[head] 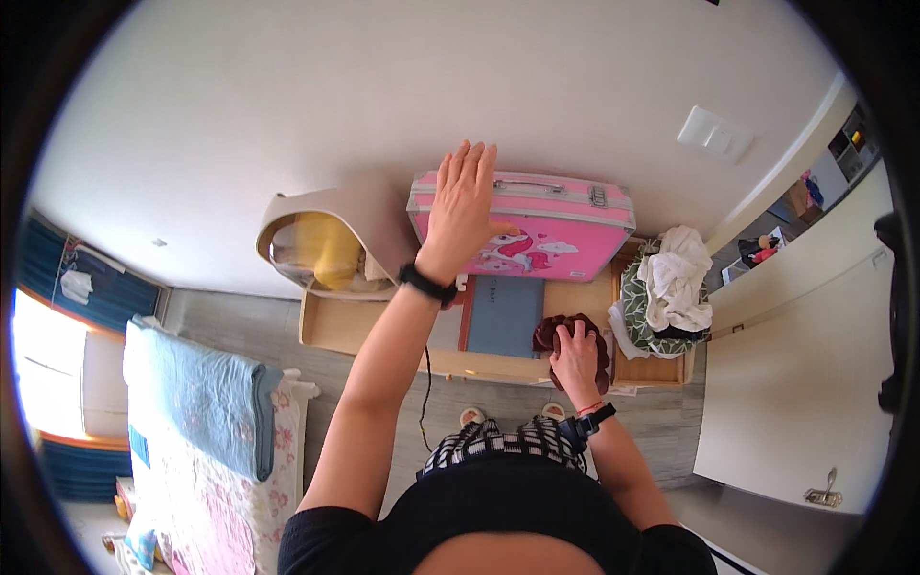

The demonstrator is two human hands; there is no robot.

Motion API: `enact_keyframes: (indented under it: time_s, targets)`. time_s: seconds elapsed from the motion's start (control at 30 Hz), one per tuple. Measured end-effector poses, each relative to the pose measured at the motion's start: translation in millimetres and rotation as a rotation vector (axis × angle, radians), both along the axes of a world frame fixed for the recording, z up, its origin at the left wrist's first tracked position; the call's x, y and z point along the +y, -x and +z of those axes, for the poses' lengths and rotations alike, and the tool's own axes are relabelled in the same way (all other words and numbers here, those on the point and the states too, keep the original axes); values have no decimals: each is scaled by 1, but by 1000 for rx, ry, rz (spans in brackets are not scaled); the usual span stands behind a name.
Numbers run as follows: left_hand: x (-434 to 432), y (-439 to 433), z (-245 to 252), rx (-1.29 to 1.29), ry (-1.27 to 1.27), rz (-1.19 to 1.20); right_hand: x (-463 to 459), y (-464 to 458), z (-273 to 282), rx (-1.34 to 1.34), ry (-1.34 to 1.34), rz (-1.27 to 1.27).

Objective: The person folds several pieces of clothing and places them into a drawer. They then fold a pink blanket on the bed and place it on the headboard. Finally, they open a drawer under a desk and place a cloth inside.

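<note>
My left hand (463,201) is raised over the left end of a pink hard case (568,244) with metal edges, its fingers straight and close together; contact with the case cannot be told. The case bears a unicorn picture and leans near the wall. My right hand (577,356) rests on a dark red, bunched fabric item (602,359) near the front edge of a wooden cabinet top (560,291), fingers curled over it. Left of that item lies a blue-grey flat book or folder (507,316), with a reddish-brown strip along its left side.
A cream, open-fronted housing (377,237) with something yellow inside stands at left. A leaf-patterned basket (632,287) heaped with white cloth (679,280) sits at right. A cable (429,395) hangs in front. A bed (287,431) is lower left, a door (790,374) right.
</note>
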State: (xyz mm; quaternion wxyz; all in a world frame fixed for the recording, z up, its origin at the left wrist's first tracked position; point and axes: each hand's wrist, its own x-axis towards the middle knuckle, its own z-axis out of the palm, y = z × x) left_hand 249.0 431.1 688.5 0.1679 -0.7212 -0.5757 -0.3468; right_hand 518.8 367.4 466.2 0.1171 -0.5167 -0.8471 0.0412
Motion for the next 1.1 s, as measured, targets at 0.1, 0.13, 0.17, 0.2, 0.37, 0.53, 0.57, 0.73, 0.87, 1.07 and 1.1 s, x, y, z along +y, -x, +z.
enact_keyframes:
  time_s: [0.1, 0.13, 0.17, 0.2, 0.37, 0.53, 0.57, 0.73, 0.87, 1.07, 1.1]
  targets:
    - [30, 21, -1, 149, 381, 43, 9, -1, 11, 225, 55, -46]
    - [37, 26, -5, 233, 404, 69, 14, -4, 19, 393, 124, -48]
    - [43, 29, -9, 188, 363, 30, 20, -9, 31, 555, 190, -76]
    - [44, 31, -14, 150, 405, 21, 26, -15, 47, 770, 370, -222]
    - [38, 30, -26, 139, 310, -9, 76, -20, 167, 1108, -126, -7]
    - [33, 26, -23, 183, 304, 30, 142, 51, 217, 162, -448, 12]
    - [33, 26, -22, 179, 296, 29, 147, 61, 215, 162, -483, 48]
    - [34, 28, -22, 150, 333, 25, 129, 47, 209, 112, -390, 142]
    - [32, 28, -22, 154, 292, -20, 93, 5, 220, 299, -221, 216]
    - [30, 28, -22, 151, 317, 13, 137, -24, 237, 624, -339, 25]
    - [31, 28, -22, 148, 317, 13, 148, -17, 232, 596, -387, 8]
